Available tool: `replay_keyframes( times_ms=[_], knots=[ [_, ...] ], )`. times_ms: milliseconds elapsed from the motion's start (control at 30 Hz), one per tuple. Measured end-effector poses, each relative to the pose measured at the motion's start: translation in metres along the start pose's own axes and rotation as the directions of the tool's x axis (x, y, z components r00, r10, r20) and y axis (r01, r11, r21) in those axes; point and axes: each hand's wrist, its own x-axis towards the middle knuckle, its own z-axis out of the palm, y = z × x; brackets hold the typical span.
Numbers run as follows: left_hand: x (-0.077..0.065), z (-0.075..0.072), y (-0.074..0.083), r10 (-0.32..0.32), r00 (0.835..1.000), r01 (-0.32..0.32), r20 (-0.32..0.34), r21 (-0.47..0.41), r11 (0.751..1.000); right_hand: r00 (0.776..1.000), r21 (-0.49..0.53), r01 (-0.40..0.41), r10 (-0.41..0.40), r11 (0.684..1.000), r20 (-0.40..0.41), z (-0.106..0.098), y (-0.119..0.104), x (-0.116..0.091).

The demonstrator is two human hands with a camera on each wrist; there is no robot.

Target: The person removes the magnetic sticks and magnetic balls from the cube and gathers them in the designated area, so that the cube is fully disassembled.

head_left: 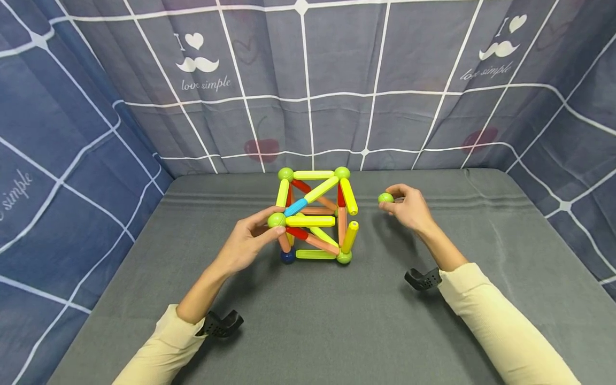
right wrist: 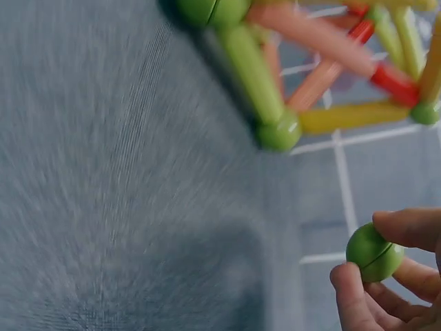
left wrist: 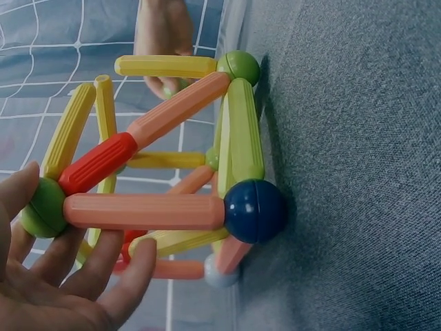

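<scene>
A cube-like frame of sticks and balls stands on the grey surface, with a yellow stick along its top front edge. My left hand pinches the green ball at its top front left corner. Below that corner sits a dark blue ball, joined by an orange stick. Apart from the frame, to its right, my right hand holds a loose green ball between thumb and fingers. At the front right, an upright yellow stick rises from a lower green ball; no ball caps it.
A grey cloth surface lies under the frame. Behind it and at both sides hangs a blue-grey curtain with white lines. Black wrist mounts sit at both cuffs.
</scene>
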Motion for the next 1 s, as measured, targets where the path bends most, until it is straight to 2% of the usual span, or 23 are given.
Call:
replay_keyframes(
  times_ms=[133, 300, 600, 1000],
  knots=[
    [0.001, 0.000, -0.002, 0.006, 1.000, -0.005, 0.014, -0.062, 0.998, 1.000, -0.071, -0.031, 0.031, 0.997, 0.003, 0.006, 0.014, 0.014],
    [0.001, 0.000, -0.002, 0.007, 1.000, -0.006, 0.013, -0.061, 0.998, 0.998, -0.115, -0.046, 0.049, 0.992, 0.027, 0.011, 0.024, 0.021],
    [0.002, -0.001, -0.002, 0.007, 1.000, -0.005, 0.025, -0.075, 0.997, 0.993, -0.156, -0.071, 0.085, 0.985, 0.087, 0.013, 0.034, 0.019],
    [0.001, -0.001, -0.003, 0.001, 1.000, 0.001, 0.021, -0.077, 0.997, 0.995, -0.167, -0.054, 0.068, 0.985, 0.077, 0.011, 0.037, 0.018]
  ],
)
